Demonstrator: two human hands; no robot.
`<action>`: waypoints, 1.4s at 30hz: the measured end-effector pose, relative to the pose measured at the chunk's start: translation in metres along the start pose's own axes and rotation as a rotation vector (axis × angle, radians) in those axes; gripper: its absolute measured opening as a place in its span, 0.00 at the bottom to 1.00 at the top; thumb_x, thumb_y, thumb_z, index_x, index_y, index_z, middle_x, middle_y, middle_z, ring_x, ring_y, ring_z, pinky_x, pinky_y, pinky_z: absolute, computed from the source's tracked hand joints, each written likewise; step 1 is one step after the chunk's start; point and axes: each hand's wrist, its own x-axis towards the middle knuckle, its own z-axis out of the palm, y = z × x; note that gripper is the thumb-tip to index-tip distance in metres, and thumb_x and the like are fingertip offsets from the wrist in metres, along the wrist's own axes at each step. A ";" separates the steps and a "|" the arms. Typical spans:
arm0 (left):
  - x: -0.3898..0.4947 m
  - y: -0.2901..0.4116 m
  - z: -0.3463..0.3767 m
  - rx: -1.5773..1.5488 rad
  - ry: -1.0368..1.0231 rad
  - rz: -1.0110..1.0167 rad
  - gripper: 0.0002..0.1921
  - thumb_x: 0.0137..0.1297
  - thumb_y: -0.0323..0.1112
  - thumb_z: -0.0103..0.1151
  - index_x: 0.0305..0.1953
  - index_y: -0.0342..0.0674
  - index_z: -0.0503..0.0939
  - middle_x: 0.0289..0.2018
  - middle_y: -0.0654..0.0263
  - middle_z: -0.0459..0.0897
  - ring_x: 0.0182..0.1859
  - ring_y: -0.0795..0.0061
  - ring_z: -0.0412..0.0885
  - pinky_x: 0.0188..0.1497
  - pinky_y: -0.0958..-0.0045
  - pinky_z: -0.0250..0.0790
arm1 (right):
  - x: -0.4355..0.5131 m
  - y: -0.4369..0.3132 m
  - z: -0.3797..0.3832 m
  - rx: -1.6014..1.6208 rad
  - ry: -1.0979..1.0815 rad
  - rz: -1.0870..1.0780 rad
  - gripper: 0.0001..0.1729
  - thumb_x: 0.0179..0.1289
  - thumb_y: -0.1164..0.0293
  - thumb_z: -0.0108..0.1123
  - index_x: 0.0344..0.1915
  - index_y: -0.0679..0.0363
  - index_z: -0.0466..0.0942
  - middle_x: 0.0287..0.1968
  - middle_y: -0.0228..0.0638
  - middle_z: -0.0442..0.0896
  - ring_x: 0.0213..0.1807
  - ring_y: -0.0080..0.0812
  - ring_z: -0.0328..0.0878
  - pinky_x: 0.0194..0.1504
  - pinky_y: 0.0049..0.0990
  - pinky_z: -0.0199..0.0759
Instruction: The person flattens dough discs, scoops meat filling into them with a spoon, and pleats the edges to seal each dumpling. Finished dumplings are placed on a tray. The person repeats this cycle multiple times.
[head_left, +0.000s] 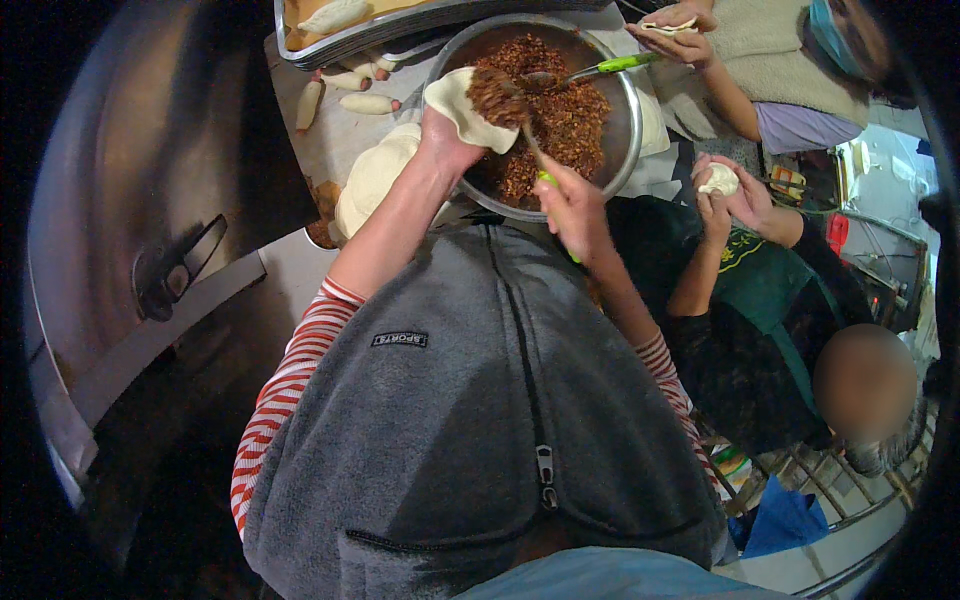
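My left hand (448, 139) holds a round dough wrapper (456, 105) cupped over the left side of a large metal bowl (634, 127). Brown minced filling (496, 97) lies on the wrapper. In my right hand (574, 202) is a spoon with a green handle (550, 180); its head meets the filling at the wrapper's edge. Loose reddish-brown filling (566, 127) covers much of the bowl's inside. A second spoon with a green handle (626, 62) rests in the bowl, pointing toward the upper right. Left of the bowl, a stack of dough wrappers (375, 176) sits partly behind my left forearm.
Several dough-wrapped sausages (367, 103) lie on the table at the upper left, below stacked trays (285, 34). One co-worker's hands (686, 45) hold a folded wrapper; another's hands (742, 199) shape a dough ball (718, 180). A metal door with a handle (176, 277) stands left.
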 end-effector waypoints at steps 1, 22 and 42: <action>0.004 0.000 0.004 0.034 0.091 -0.011 0.22 0.75 0.48 0.39 0.56 0.42 0.77 0.53 0.59 0.82 0.57 0.56 0.78 0.63 0.51 0.69 | 0.001 -0.004 0.010 -0.325 0.030 -0.238 0.23 0.68 0.74 0.61 0.62 0.63 0.76 0.35 0.40 0.76 0.29 0.37 0.75 0.29 0.31 0.73; -0.003 0.033 -0.008 -0.188 -0.019 0.023 0.31 0.76 0.55 0.33 0.67 0.41 0.69 0.68 0.55 0.71 0.70 0.49 0.68 0.74 0.43 0.55 | 0.019 0.007 0.004 -0.756 0.084 -0.294 0.27 0.62 0.71 0.64 0.61 0.62 0.74 0.46 0.47 0.77 0.49 0.49 0.77 0.55 0.43 0.73; -0.014 0.045 0.001 -0.140 -0.010 0.004 0.26 0.76 0.52 0.40 0.63 0.41 0.74 0.62 0.57 0.77 0.64 0.53 0.73 0.71 0.46 0.61 | -0.035 0.033 -0.012 -0.979 -0.019 0.098 0.33 0.62 0.77 0.56 0.70 0.56 0.68 0.41 0.45 0.76 0.43 0.50 0.76 0.45 0.45 0.73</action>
